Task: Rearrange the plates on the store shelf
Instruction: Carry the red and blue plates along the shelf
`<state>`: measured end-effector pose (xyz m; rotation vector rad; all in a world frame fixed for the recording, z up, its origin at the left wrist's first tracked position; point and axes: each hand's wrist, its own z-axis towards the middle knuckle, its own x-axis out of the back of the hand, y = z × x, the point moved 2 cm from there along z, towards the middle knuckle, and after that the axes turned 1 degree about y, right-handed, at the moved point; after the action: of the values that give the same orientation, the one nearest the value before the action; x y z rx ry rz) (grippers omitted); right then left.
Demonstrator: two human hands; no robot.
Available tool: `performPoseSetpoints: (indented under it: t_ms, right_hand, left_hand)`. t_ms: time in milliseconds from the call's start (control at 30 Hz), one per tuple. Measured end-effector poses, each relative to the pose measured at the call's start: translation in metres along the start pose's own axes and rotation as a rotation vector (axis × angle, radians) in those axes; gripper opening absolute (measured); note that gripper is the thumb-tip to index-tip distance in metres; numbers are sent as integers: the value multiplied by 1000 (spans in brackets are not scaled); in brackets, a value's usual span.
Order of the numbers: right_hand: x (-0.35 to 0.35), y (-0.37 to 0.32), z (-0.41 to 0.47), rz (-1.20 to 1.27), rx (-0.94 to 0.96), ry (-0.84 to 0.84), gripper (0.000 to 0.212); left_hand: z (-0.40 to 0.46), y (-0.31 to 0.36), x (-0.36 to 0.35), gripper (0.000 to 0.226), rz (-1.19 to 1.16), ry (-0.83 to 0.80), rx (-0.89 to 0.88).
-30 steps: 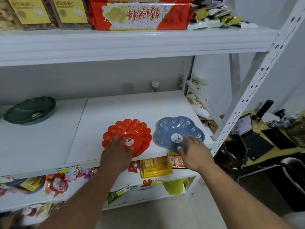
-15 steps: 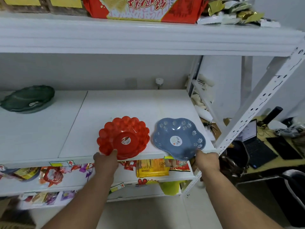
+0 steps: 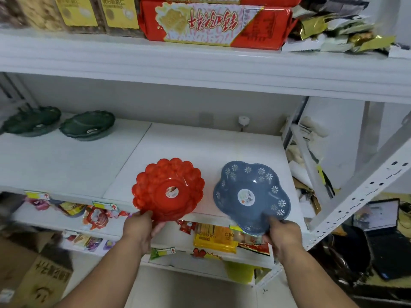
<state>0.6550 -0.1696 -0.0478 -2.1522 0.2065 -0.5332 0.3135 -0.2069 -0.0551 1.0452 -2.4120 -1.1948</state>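
A red scalloped plastic plate (image 3: pixel 168 188) sits at the front edge of the white middle shelf (image 3: pixel 66 161), and my left hand (image 3: pixel 140 230) grips its near rim. To its right a blue flower-shaped plate with white daisies (image 3: pixel 252 194) overhangs the shelf edge; my right hand (image 3: pixel 283 235) holds its near rim. Both plates look tilted up toward me. Two dark green plates (image 3: pixel 87 125) (image 3: pixel 31 121) rest at the back left of the same shelf.
The upper shelf carries a red biscuit pack (image 3: pixel 213 23) and snack boxes. Snack packets (image 3: pixel 213 237) fill the lower shelves below my hands. A perforated white upright (image 3: pixel 360 192) slants at the right, with a laptop (image 3: pixel 382 221) beyond it. A cardboard box (image 3: pixel 37 283) stands low left.
My hands slid from resting on top of the plates to gripping their near rims, and both plates have come forward and tilted up. The view shifted, showing a second green plate.
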Motion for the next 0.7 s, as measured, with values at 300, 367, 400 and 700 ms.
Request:
performPoseSetpoints:
  t_ms: [300, 367, 400, 700]
  right_hand:
    - [-48, -36, -30, -45, 151, -303, 20]
    - [-66, -36, -46, -92, 183, -367, 24]
    - [-75, -36, -55, -128, 206, -392, 27]
    - [-145, -38, -133, -266, 294, -446, 34]
  left_hand:
    - [-45, 21, 79, 15, -235, 229, -163]
    - [-51, 22, 107, 18, -288, 296, -182]
    - [-54, 22, 121, 20, -318, 336, -183]
    - [-72, 41, 223, 20, -434, 472, -200]
